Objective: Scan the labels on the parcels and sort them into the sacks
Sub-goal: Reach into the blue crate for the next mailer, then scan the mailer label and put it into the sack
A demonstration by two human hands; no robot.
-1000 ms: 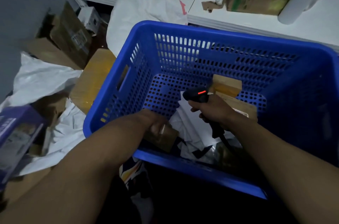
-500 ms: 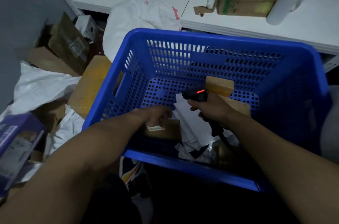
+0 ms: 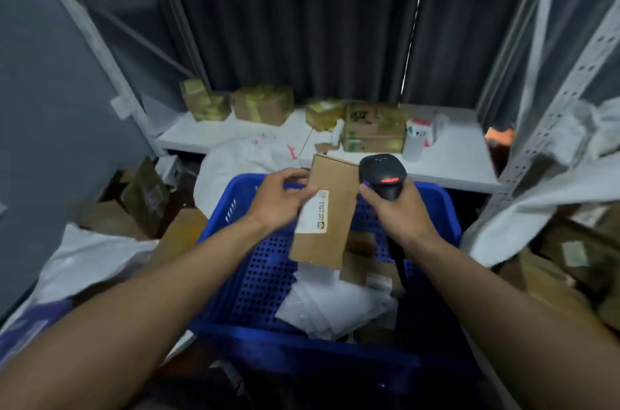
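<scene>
Starting at your far left, brown cardboard boxes [image 3: 144,194] lie piled on the floor against the grey wall, with a white sack [image 3: 84,262] slumped in front of them. Behind the basket, another white sack [image 3: 241,158] bulges up below the white shelf [image 3: 449,161], where several taped boxes [image 3: 261,104] and a white cup [image 3: 413,147] stand in a row.

Your left hand [image 3: 278,201] holds a flat brown parcel [image 3: 327,218] above the blue basket [image 3: 255,278]; the fingers are curled around its left edge, thumb resting beside the white label [image 3: 313,213], which faces you. Just to the parcel's right, your right hand [image 3: 399,208] is wrapped tightly around the grip of a black scanner [image 3: 382,174], its red light glowing on top and its head touching or nearly touching the parcel's upper right corner. The scanner's cord drops down into the basket.

Below your hands, the basket still contains white mailers [image 3: 332,302] and more brown parcels [image 3: 362,262].

On your right, a perforated shelf post [image 3: 563,100] rises, draped with pale sacking [image 3: 543,208], and more boxes [image 3: 570,258] crowd the floor beneath.
</scene>
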